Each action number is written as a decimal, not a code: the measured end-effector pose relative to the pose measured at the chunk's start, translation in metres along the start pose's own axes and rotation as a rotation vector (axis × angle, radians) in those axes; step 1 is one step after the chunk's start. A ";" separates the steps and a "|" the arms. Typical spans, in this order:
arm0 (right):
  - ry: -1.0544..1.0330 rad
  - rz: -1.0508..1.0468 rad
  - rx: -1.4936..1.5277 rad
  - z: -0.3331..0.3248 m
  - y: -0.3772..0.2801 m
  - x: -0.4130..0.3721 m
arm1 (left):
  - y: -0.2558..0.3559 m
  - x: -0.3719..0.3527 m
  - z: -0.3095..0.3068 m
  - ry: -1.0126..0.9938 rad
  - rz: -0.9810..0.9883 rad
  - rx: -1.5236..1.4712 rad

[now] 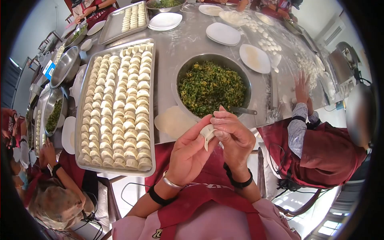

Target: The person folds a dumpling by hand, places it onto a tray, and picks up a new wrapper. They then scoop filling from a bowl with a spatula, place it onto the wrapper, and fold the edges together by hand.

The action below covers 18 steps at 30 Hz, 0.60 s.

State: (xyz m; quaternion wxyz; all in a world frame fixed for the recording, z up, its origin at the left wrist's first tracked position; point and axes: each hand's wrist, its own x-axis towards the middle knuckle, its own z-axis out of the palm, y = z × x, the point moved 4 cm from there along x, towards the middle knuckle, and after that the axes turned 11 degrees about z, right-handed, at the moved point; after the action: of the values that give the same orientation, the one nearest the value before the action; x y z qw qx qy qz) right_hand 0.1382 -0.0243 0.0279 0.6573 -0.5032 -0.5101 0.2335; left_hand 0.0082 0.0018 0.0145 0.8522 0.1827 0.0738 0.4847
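Note:
A pale dumpling (208,133) is held between both my hands, just in front of the table edge. My left hand (189,149) grips its left side with thumb and fingers. On the other side, my right hand (233,132) pinches the wrapper's edge. Right behind my hands stands a steel bowl (180,68) of chopped green and yellow filling (212,86), with a flat metal handle (245,111) sticking out over its rim. To the left, folded dumplings (116,108) fill a large metal tray (154,80) in long rows. Dumpling wrappers (170,124) lie by the bowl, partly hidden.
White plates (223,33) and small dough pieces (268,42) lie on the floury steel table (180,44). A second dumpling tray (110,30) is at the back. Co-workers sit left, right and opposite; one co-worker's hand (302,86) rests on the table's right side. More bowls (66,68) stand left.

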 end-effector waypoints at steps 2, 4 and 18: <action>-0.052 -0.003 -0.037 -0.004 0.001 0.000 | 0.000 0.000 -0.003 0.014 -0.011 -0.016; -0.017 0.164 0.077 -0.001 -0.006 0.003 | 0.003 0.000 -0.002 0.002 -0.037 0.030; -0.277 0.064 -0.072 -0.006 -0.003 0.008 | 0.010 -0.002 0.001 -0.008 -0.195 0.037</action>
State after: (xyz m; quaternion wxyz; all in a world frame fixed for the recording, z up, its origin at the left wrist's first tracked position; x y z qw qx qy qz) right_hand 0.1460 -0.0209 0.0341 0.5544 -0.5055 -0.5876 0.3032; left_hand -0.0011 0.0044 0.0193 0.8921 0.1923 0.0970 0.3972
